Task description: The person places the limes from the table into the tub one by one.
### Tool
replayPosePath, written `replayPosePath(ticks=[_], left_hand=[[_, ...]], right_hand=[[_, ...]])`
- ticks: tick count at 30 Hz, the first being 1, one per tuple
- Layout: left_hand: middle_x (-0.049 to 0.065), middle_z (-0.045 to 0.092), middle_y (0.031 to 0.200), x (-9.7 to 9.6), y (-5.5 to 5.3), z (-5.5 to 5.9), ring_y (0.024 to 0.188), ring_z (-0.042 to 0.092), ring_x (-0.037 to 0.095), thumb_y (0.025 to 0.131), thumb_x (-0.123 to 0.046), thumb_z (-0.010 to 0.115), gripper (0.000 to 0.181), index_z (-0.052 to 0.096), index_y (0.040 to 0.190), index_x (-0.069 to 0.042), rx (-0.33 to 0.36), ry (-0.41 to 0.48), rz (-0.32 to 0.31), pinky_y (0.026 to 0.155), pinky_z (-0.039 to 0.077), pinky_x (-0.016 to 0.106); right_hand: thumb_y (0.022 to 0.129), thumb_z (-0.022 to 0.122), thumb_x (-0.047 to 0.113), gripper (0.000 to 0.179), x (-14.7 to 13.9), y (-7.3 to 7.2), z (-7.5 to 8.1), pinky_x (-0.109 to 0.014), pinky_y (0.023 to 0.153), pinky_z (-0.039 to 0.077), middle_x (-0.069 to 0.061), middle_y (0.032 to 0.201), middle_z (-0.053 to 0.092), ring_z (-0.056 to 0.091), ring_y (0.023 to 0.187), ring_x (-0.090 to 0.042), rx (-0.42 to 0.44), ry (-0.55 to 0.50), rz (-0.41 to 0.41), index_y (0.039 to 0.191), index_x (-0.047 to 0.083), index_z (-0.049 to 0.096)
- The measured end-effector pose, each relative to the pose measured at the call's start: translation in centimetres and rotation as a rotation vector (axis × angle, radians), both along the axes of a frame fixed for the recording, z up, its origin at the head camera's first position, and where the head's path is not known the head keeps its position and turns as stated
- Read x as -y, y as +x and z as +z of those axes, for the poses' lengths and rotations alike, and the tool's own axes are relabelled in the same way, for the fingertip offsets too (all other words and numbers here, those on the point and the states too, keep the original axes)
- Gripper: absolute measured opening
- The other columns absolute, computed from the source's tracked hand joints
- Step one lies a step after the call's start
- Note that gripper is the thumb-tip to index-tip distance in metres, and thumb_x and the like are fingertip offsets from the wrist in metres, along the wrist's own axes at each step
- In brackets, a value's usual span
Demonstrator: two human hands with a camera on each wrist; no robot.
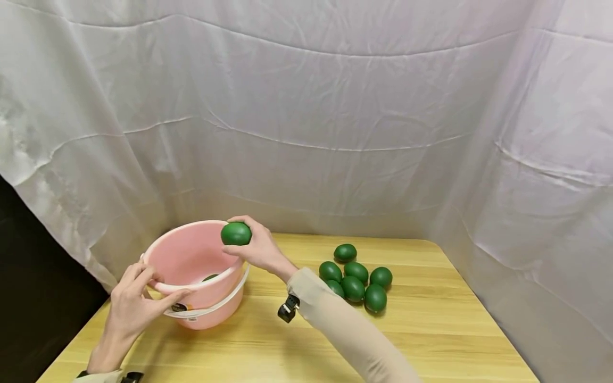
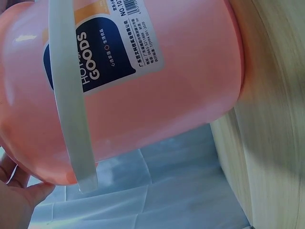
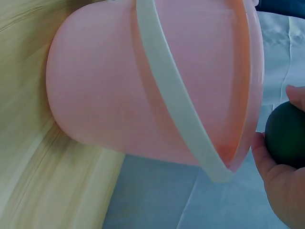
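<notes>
A pink bucket (image 1: 210, 306) with a white handle (image 2: 71, 100) stands at the left of the table. My left hand (image 1: 131, 303) grips its near-left rim, fingers over the edge and thumb along the outside. Above the bucket's right rim, my right hand (image 1: 256, 247) holds a smooth dark green avocado (image 1: 236, 233) between thumb and fingers. In the right wrist view this avocado (image 3: 286, 136) shows beside the rim. Part of another avocado (image 1: 209, 277) is visible inside the bucket; the near wall hides the rest of the bottom.
Several more avocados (image 1: 353, 289) lie grouped on the wooden table (image 1: 431, 319), right of the right forearm. A light curtain (image 1: 335, 122) hangs behind the table and along its sides. A dark area borders the left edge.
</notes>
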State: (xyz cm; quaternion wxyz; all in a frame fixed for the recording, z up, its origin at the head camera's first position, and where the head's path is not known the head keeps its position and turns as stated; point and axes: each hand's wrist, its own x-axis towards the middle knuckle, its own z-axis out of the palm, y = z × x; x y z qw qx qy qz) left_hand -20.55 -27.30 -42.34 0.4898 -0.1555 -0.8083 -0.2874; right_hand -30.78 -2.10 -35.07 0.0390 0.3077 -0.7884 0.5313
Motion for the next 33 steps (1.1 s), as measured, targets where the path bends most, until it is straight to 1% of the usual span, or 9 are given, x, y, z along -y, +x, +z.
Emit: replayPosePath(ticks=[6,11,14,18,21,24,26,30,33], left_hand=[[0.006,0.049,0.078,0.0,-0.1,-0.1,0.104,0.053,0.036,0.064,-0.070,0.078,0.068,0.056,0.073,-0.006,-0.017,0.004,-0.006,0.091,0.030,0.000],[0.005,0.050,0.080,0.1,0.3,-0.1,0.106,0.053,0.030,0.056,-0.055,0.090,0.061,0.057,0.074,-0.007,0.010,0.005,0.007,0.084,0.030,0.002],[0.005,0.050,0.080,0.2,0.3,-0.1,0.105,0.053,0.028,0.053,-0.048,0.093,0.059,0.058,0.074,-0.007,0.016,0.004,0.007,0.083,0.031,0.002],[0.005,0.050,0.080,0.2,0.4,-0.1,0.105,0.053,0.028,0.051,-0.044,0.095,0.057,0.058,0.074,-0.007,0.023,0.003,0.007,0.083,0.031,0.002],[0.005,0.050,0.079,0.2,0.3,-0.1,0.105,0.053,0.028,0.051,-0.046,0.094,0.058,0.057,0.073,-0.007,0.016,0.002,0.006,0.082,0.031,0.003],[0.004,0.050,0.079,0.2,0.3,-0.1,0.105,0.052,0.022,0.053,-0.048,0.093,0.058,0.057,0.073,-0.007,0.021,-0.001,0.004,0.080,0.031,0.004],[0.004,0.050,0.079,0.2,0.2,-0.1,0.105,0.053,0.022,0.052,-0.048,0.094,0.058,0.057,0.073,-0.008,0.012,-0.001,0.002,0.081,0.032,0.004],[0.004,0.050,0.079,0.1,0.1,0.0,0.104,0.053,0.025,0.052,-0.047,0.094,0.058,0.057,0.073,-0.008,0.003,-0.004,0.003,0.080,0.032,0.004],[0.004,0.049,0.079,0.1,0.0,0.0,0.103,0.053,0.027,0.054,-0.052,0.092,0.060,0.057,0.073,-0.007,0.005,-0.005,0.001,0.081,0.032,0.003]], right_hand=[[0.082,0.079,0.024,0.057,1.1,0.3,0.1,-0.023,0.074,0.053,0.001,0.117,0.061,0.061,0.089,-0.008,0.002,0.070,0.012,0.131,0.023,0.050],[0.082,0.079,0.027,0.058,1.6,0.3,-0.3,-0.023,0.072,0.053,0.000,0.114,0.061,0.060,0.087,-0.008,0.012,0.087,0.008,0.130,0.023,0.047],[0.081,0.081,0.029,0.055,1.9,0.1,-0.5,-0.022,0.072,0.052,0.002,0.115,0.062,0.059,0.088,-0.006,-0.043,0.120,-0.004,0.128,0.024,0.053],[0.080,0.082,0.030,0.053,2.1,0.0,-0.8,-0.020,0.075,0.049,0.002,0.117,0.061,0.057,0.092,-0.006,-0.155,0.194,-0.017,0.127,0.025,0.058],[0.079,0.083,0.028,0.053,2.3,0.1,-1.2,-0.018,0.077,0.049,0.001,0.121,0.060,0.057,0.095,-0.007,-0.215,0.222,-0.011,0.127,0.026,0.059],[0.079,0.083,0.026,0.054,2.5,0.1,-1.4,-0.017,0.080,0.048,0.002,0.128,0.058,0.058,0.099,-0.007,-0.245,0.222,-0.010,0.127,0.024,0.059],[0.079,0.083,0.025,0.054,2.5,0.1,-1.6,-0.016,0.081,0.048,0.002,0.132,0.057,0.058,0.101,-0.007,-0.251,0.219,-0.013,0.127,0.024,0.059],[0.079,0.083,0.025,0.054,2.5,0.1,-1.6,-0.016,0.082,0.048,0.003,0.135,0.056,0.058,0.103,-0.007,-0.257,0.214,-0.019,0.127,0.025,0.059],[0.079,0.083,0.024,0.053,2.5,0.2,-1.6,-0.015,0.082,0.048,0.003,0.133,0.057,0.058,0.104,-0.008,-0.260,0.213,-0.018,0.126,0.024,0.059]])
